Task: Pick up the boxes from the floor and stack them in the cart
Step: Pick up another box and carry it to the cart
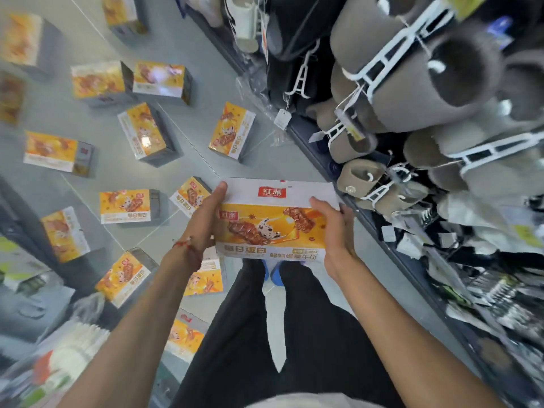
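Orange box [272, 222] is up off the floor [191, 160], my left hand [203, 219] and right hand [335, 228] clasping its ends to keep it level; no cart in view

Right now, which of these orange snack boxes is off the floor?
The snack box gripped between the left hand and right hand, above the person's legs. All the others lie scattered on the grey floor.

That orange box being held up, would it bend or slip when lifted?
Probably stiff: the box keeps flat faces between the left hand and right hand. Perhaps slippery: floor boxes show glare. Likely light, gripped only at its ends.
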Demonstrator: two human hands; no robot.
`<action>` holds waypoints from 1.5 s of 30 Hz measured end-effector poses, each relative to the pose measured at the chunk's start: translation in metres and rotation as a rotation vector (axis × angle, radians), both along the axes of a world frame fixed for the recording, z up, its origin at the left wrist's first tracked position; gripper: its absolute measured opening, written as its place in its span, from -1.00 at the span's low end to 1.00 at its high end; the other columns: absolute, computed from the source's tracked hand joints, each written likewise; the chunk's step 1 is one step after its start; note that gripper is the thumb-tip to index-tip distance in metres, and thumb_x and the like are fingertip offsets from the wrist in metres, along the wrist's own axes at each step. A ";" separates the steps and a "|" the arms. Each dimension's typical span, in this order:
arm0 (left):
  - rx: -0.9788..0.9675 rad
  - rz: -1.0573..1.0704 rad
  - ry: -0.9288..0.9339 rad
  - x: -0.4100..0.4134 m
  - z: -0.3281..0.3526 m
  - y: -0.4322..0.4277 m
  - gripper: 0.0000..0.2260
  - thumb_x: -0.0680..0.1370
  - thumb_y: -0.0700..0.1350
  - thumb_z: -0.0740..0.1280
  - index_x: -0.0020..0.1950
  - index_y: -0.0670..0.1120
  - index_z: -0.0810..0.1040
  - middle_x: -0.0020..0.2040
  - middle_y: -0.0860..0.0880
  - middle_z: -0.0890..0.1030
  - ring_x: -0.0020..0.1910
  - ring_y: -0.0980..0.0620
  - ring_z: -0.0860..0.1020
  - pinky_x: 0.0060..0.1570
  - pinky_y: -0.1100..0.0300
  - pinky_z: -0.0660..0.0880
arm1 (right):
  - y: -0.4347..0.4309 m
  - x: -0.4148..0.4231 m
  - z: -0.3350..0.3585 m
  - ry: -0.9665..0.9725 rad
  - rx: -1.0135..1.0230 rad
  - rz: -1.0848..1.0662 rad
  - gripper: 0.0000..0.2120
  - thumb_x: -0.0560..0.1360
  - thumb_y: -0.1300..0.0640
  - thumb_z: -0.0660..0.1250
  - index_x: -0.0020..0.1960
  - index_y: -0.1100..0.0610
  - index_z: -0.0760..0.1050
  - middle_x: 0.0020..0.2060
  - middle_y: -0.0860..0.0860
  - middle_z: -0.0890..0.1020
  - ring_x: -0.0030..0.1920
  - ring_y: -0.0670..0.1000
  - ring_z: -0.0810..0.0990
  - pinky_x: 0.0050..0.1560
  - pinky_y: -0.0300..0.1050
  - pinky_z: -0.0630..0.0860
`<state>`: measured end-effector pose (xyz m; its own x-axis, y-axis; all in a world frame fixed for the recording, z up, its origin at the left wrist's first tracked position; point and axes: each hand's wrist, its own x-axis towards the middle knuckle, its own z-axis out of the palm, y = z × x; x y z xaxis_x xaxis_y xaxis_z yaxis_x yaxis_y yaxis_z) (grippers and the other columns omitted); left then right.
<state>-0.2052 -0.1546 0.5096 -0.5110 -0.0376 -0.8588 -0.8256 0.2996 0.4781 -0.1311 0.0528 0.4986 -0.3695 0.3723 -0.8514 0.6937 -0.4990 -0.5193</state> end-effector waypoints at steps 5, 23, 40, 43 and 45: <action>0.037 -0.030 0.040 0.005 0.061 0.004 -0.58 0.55 0.35 0.20 0.24 0.11 0.51 -0.16 0.09 0.73 -0.03 0.01 0.65 0.14 -0.07 0.47 | 0.022 0.014 0.055 0.165 -0.038 0.046 -0.46 0.44 0.10 0.51 0.38 -0.02 0.44 0.18 0.10 0.68 -0.05 0.04 0.76 -0.28 -0.12 0.63; 0.345 -0.318 0.139 -0.003 0.114 0.058 -0.65 0.58 0.03 0.33 0.36 0.03 0.48 0.16 -0.06 0.69 -0.08 0.04 0.72 -0.27 0.21 0.61 | 0.017 0.094 0.107 0.300 -0.033 -0.440 -0.58 0.55 0.04 0.47 0.36 -0.07 0.45 0.10 0.02 0.74 0.11 0.08 0.71 -0.12 -0.03 0.64; 0.318 -0.951 0.153 0.114 0.144 0.160 -0.54 0.34 0.11 0.50 0.16 0.15 0.41 -0.08 0.09 0.66 -0.09 0.05 0.58 -0.16 0.08 0.35 | -0.031 0.272 0.133 0.324 0.202 -0.939 -0.54 0.50 -0.02 0.54 0.34 -0.09 0.48 0.14 -0.10 0.73 0.22 -0.01 0.67 0.21 -0.01 0.49; 0.357 -1.014 0.206 0.176 0.148 0.177 -0.64 0.50 0.02 0.46 0.20 0.11 0.38 -0.02 0.07 0.62 -0.12 0.08 0.55 -0.25 0.13 0.33 | -0.032 0.331 0.139 0.345 0.230 -1.027 -0.47 0.49 0.00 0.55 0.40 -0.08 0.45 0.14 -0.10 0.73 0.21 -0.02 0.68 0.26 -0.02 0.53; 0.371 -1.072 0.231 0.221 0.151 0.185 -0.67 0.55 0.01 0.42 0.24 0.08 0.38 0.04 0.04 0.62 -0.11 0.10 0.56 -0.28 0.17 0.35 | -0.031 0.374 0.142 0.350 0.250 -1.061 -0.40 0.49 0.01 0.56 0.46 -0.02 0.42 0.17 -0.06 0.73 0.22 0.00 0.68 0.35 0.06 0.53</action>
